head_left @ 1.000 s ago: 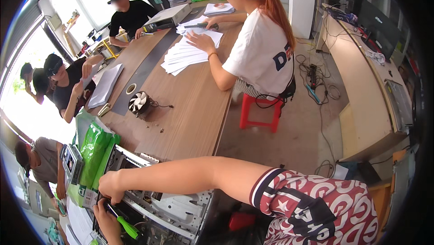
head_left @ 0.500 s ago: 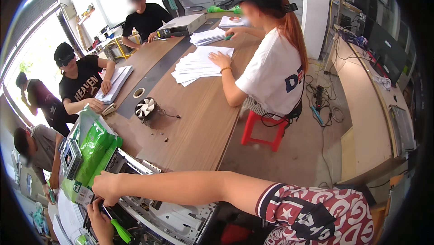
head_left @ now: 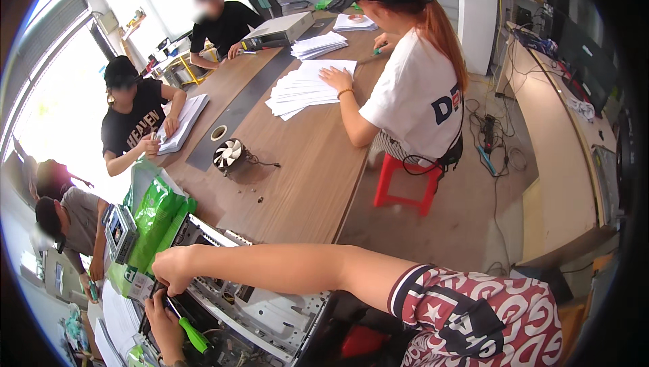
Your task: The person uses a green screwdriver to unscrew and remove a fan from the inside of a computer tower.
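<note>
An opened computer case with a pale metal frame lies in front of me at the table's near end. My right hand is closed at its far-left edge, its fingertips hidden, and I cannot make out what it grips. Just below, my left hand has its fingers curled against the shaft of a screwdriver. The screwdriver's green handle sticks out toward the lower right, over the case. Beside my hands lie a green plastic bag and a metal drive.
A cooling fan with its cable, a tape roll and small screws lie on the wooden table. Several people work around it with paper stacks. A red stool stands on the right, cables on the floor.
The whole view has shifted slightly. My hands keep nearly the same place at the case. The co-worker in white has drawn one hand back from the papers.
</note>
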A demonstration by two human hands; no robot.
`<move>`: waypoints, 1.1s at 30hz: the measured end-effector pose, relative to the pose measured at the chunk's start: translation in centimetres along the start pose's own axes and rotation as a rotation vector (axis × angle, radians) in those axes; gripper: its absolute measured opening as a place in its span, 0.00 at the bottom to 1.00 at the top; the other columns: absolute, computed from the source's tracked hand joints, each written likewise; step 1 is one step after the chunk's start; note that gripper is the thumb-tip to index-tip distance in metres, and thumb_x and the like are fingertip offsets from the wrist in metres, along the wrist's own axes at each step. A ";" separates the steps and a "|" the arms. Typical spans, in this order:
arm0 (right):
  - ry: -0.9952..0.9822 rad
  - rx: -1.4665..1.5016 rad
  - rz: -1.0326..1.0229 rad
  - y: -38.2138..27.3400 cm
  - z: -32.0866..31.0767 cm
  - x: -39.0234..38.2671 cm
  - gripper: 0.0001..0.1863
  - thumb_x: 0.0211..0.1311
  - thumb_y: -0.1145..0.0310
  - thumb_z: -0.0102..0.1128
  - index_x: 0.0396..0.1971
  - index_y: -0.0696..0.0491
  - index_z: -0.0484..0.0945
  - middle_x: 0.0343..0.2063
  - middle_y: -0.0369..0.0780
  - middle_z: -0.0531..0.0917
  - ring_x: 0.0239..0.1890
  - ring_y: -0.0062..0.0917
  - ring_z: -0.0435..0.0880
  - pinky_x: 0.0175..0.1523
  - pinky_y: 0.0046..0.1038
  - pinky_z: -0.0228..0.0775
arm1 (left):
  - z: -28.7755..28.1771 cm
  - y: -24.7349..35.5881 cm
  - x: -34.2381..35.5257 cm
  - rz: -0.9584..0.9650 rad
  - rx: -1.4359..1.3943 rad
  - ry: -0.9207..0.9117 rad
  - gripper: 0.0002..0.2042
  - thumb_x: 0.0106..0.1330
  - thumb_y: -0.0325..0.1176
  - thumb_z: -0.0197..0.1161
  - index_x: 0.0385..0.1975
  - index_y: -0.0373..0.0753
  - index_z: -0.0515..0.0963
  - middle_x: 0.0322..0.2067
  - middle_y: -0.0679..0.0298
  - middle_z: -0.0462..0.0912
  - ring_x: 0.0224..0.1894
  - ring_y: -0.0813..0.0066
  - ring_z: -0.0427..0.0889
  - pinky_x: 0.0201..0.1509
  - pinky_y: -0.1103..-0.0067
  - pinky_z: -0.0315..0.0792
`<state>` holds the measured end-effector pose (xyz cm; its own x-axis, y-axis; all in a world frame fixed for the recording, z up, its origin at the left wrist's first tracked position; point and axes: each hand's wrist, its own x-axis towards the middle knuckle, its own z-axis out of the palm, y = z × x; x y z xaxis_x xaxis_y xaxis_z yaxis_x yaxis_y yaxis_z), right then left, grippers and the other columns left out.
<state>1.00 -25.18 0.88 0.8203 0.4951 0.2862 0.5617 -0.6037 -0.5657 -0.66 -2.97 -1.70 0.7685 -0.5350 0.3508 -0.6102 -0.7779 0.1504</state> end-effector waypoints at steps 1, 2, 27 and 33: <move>-0.007 0.016 0.003 -0.2 -0.2 -0.3 0.11 0.43 0.61 0.65 0.21 0.53 0.86 0.26 0.43 0.86 0.32 0.36 0.86 0.39 0.34 0.79 | 0.1 -0.6 -0.1 0.017 0.002 -0.001 0.24 0.54 0.18 0.48 0.54 0.39 0.70 0.46 0.48 0.69 0.53 0.43 0.69 0.58 0.59 0.65; 0.003 0.014 0.002 -0.8 -1.0 -0.6 0.11 0.43 0.61 0.65 0.21 0.53 0.86 0.26 0.43 0.86 0.32 0.36 0.86 0.39 0.34 0.79 | -0.2 -0.7 0.1 0.026 0.007 0.002 0.24 0.54 0.18 0.48 0.54 0.39 0.70 0.46 0.48 0.69 0.53 0.43 0.69 0.58 0.59 0.65; 1.112 -0.016 0.926 13.5 -6.3 -41.4 0.41 0.52 0.71 0.57 0.67 0.63 0.53 0.23 0.48 0.84 0.26 0.32 0.85 0.35 0.32 0.77 | -0.7 0.8 -0.9 -0.038 0.002 0.039 0.21 0.58 0.18 0.51 0.53 0.42 0.71 0.48 0.49 0.69 0.57 0.46 0.69 0.59 0.61 0.66; 1.120 -0.535 1.188 18.1 -8.0 -40.7 0.22 0.51 0.70 0.56 0.46 0.64 0.71 0.39 0.61 0.80 0.44 0.55 0.79 0.51 0.48 0.71 | -1.0 1.2 -0.6 -0.058 -0.001 0.002 0.21 0.58 0.19 0.51 0.53 0.42 0.71 0.45 0.51 0.69 0.53 0.48 0.70 0.56 0.62 0.68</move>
<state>-21.41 -61.24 -14.82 0.3193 -0.8474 0.4243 -0.5835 -0.5286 -0.6165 -2.08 -3.25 -0.80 0.8021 -0.4885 0.3435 -0.5648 -0.8073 0.1710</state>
